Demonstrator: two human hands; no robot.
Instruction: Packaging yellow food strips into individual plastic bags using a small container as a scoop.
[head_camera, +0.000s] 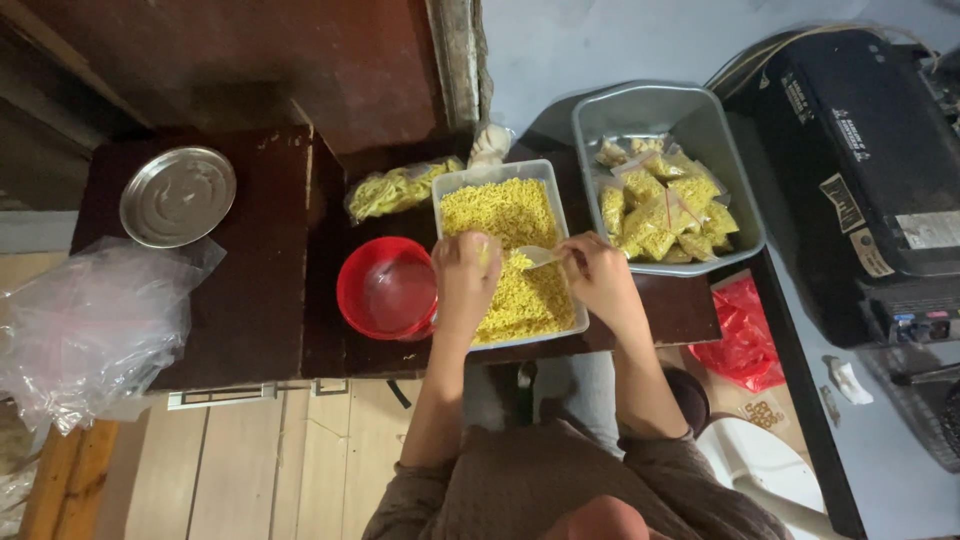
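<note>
**Both hands over the tray of yellow snack**

A white rectangular tray heaped with yellow snack sits on the dark desk, directly in front of the person. The left hand is closed around something small above the tray; what it grips is hidden by the fingers. The right hand pinches a pale spoon, its bowl pointing at the left hand.

Just left of the tray stands a red bowl; behind it lies a filled clear bag. To the right, a grey tub holds small sealed packets. A round steel lid and crumpled clear plastic lie farther left. A black machine is cut off at the right edge.
</note>
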